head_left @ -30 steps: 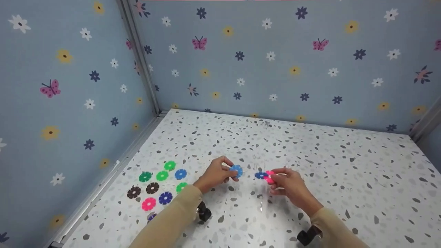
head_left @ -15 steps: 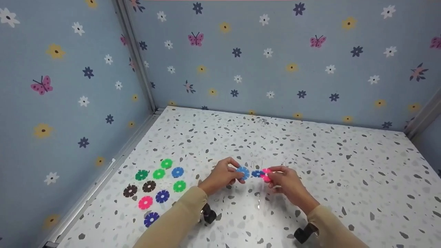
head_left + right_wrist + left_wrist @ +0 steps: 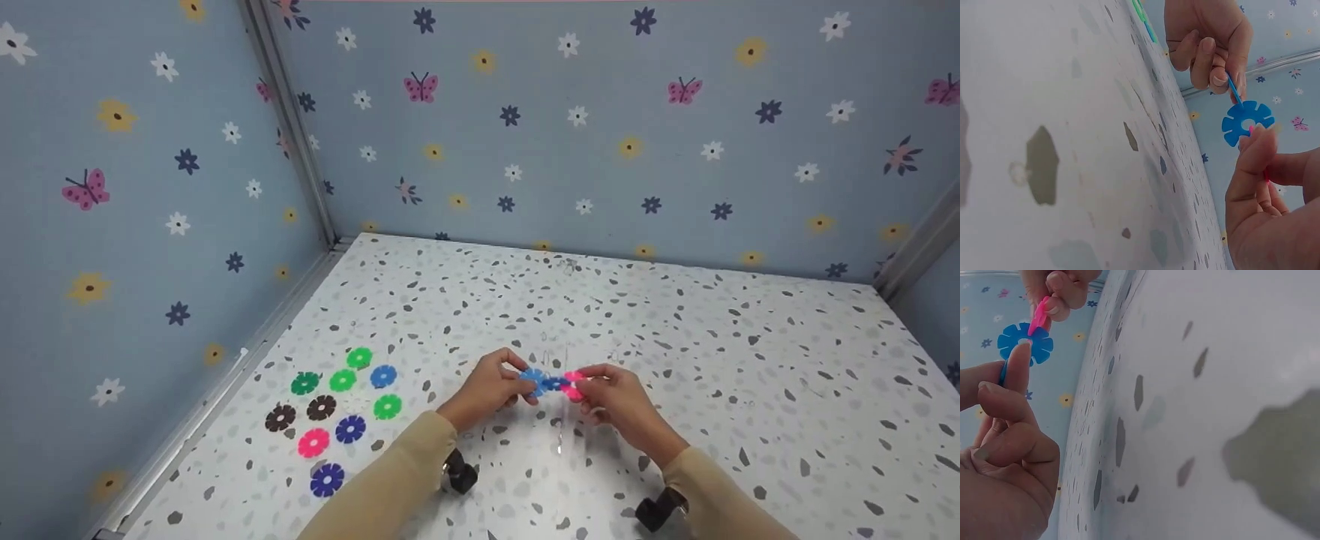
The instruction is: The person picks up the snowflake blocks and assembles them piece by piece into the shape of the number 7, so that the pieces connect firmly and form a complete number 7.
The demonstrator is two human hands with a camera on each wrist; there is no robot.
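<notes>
My left hand [image 3: 491, 386] pinches a light blue notched disc [image 3: 532, 381] between thumb and forefinger. My right hand [image 3: 619, 397] pinches a pink notched disc [image 3: 574, 386]. Between them is a darker blue notched disc [image 3: 1235, 125], joined to the pink one and turned across it. In the right wrist view the light blue disc [image 3: 1234, 87] is edge-on, its rim meeting the middle disc's edge. The left wrist view has the pink disc [image 3: 1039, 316] at the other side of that middle disc [image 3: 1009, 342]. Fingertips hide part of both outer discs.
Several loose notched discs lie on the speckled table [image 3: 675, 330] to the left, among them a green one [image 3: 359, 358], a brown one [image 3: 280, 418], a pink one [image 3: 313, 442] and a dark blue one [image 3: 327, 480]. Patterned walls [image 3: 555, 150] stand behind and at the left.
My left hand has moved right with the light blue disc, up to the middle blue disc. The gap between the two has closed. My right hand has shifted slightly left in view.
</notes>
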